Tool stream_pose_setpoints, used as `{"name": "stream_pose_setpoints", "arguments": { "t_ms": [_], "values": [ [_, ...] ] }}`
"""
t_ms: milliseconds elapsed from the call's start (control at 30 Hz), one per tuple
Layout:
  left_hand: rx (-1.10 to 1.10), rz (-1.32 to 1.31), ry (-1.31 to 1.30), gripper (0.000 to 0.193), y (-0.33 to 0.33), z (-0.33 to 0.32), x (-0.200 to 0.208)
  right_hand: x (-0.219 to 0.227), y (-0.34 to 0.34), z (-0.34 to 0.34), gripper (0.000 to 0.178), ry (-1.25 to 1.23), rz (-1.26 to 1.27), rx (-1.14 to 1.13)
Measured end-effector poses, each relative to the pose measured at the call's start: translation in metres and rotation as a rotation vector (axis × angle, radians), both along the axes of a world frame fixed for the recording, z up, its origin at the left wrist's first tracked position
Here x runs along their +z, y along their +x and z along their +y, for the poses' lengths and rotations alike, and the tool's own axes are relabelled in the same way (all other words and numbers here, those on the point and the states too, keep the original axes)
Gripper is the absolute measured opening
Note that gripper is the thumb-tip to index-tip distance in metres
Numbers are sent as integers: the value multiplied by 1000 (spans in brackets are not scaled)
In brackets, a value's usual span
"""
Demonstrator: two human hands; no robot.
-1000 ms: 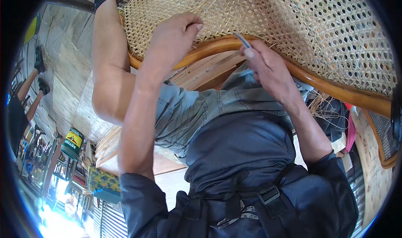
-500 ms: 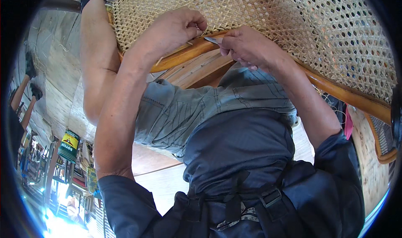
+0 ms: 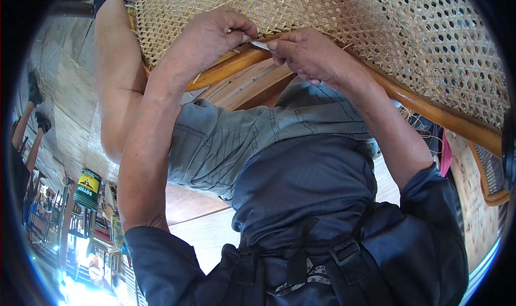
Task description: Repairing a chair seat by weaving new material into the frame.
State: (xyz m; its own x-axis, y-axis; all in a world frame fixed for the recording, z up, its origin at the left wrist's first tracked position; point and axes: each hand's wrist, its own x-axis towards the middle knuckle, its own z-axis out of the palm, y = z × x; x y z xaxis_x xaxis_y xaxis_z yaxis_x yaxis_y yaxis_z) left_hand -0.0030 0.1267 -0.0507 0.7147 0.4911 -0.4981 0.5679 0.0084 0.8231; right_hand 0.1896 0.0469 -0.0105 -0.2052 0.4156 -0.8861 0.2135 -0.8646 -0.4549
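Observation:
A woven cane panel (image 3: 301, 10) spreads across the top, edged by a curved, varnished wooden frame (image 3: 231, 68). My left hand (image 3: 215, 34) rests over this edge, thumb and forefinger pinched; what lies between them is too small to make out. In my right hand (image 3: 306, 50) is a small knife (image 3: 260, 45), its handle covered by the fingers. The short pale blade points left along the frame, its tip close to my left fingertips. Loose cane ends show around the weave's border.
My bare leg (image 3: 115, 80) stretches beside the frame's left end. A green and yellow can (image 3: 87, 190) stands at the left on the plank floor (image 3: 67, 91). Another person's legs (image 3: 29, 120) show at the far left. A second caned piece (image 3: 492, 174) is at the right.
Both hands have shifted slightly left and up in the picture. The knife blade has come closer to my left fingertips, and the whole view has shifted a little.

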Motion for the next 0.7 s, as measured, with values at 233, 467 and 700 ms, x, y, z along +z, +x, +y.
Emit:
{"name": "stream_pose_setpoints", "arguments": {
  "t_ms": [233, 467, 700],
  "values": [
    [-17, 2, 87, 18, 1, -1, 4, 5, -6, 5, 32, 16, -32, 28],
    [-45, 11, 162, 17, 1, -4, 9, -4, -10, -8, 31, 74, -14, -78],
    [-82, 33, 371, 16, 4, -12, 14, -2, -9, -8, 31, 98, 27, -128]
  ]
}}
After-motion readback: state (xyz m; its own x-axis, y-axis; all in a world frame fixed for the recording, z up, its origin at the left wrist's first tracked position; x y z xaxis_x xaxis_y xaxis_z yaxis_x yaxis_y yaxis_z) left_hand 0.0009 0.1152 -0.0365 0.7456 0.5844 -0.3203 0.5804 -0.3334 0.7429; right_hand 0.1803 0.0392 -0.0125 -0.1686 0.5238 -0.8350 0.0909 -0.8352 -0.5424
